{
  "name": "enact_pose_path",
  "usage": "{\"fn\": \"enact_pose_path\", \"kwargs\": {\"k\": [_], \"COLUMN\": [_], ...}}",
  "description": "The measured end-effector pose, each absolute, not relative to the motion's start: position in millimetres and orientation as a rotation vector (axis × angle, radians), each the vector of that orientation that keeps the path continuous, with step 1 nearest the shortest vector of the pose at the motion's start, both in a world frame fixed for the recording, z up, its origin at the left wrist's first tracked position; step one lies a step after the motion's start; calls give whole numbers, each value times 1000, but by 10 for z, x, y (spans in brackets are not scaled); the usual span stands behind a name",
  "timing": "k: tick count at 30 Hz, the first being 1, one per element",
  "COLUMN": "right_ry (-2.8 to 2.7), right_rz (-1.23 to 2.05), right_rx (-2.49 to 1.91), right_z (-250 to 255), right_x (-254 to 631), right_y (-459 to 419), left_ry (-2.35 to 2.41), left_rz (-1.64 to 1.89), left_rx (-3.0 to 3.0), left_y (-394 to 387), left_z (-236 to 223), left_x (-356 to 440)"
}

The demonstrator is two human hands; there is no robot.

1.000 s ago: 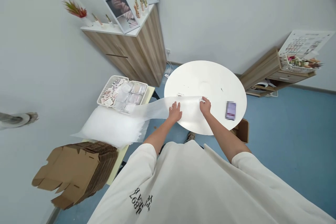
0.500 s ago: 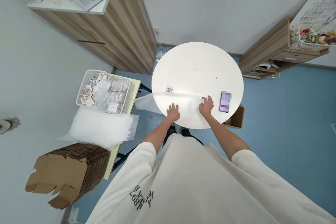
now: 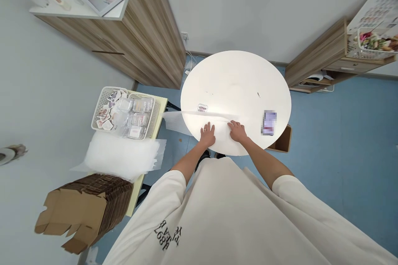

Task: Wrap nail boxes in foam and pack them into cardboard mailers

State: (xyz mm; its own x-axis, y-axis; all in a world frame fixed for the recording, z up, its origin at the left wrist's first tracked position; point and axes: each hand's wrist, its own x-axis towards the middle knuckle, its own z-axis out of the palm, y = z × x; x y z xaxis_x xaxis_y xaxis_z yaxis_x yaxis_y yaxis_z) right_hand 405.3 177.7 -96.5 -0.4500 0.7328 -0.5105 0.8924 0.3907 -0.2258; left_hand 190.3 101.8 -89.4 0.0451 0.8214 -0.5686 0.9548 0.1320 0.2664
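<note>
A thin white translucent packing sheet (image 3: 219, 121) lies across the near part of the round white table (image 3: 234, 74), its left end hanging over the edge. My left hand (image 3: 207, 134) presses on it with the fingers spread. Over the right part of the sheet, my right hand (image 3: 238, 131) is bent with its fingers drawn together, apparently on the sheet's edge. Just beyond the sheet's far edge sits a small clear case (image 3: 202, 108) with reddish pieces inside. To the right lies a purple item (image 3: 269, 123), blurred out.
At left, a side table (image 3: 161, 107) carries a white basket (image 3: 95, 109) with clear boxes and cards, a stack of white sheets (image 3: 121, 153) and folded cardboard boxes (image 3: 74, 211). A brown bin (image 3: 282, 140) stands under the round table's right edge.
My right hand has moved left, closer to my left hand, and its fingers have drawn together. My left hand stays in about the same place on the sheet.
</note>
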Motion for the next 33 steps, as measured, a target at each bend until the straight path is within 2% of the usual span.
{"fn": "enact_pose_path", "kwargs": {"k": [15,25,33], "right_ry": [2018,1978,1956], "right_rz": [-680,-749,-799], "right_rx": [1881,1943,1997], "right_z": [-891,-857,-826], "right_x": [4241,4341,4358], "right_y": [1659,1609,1614], "left_ry": [1746,1628,1521], "left_rz": [-312,-271,-175], "left_rx": [1717,1905,2166], "left_y": [1238,1296,1781], "left_z": [-873,-830,-703], "left_x": [2024,2162,2349]}}
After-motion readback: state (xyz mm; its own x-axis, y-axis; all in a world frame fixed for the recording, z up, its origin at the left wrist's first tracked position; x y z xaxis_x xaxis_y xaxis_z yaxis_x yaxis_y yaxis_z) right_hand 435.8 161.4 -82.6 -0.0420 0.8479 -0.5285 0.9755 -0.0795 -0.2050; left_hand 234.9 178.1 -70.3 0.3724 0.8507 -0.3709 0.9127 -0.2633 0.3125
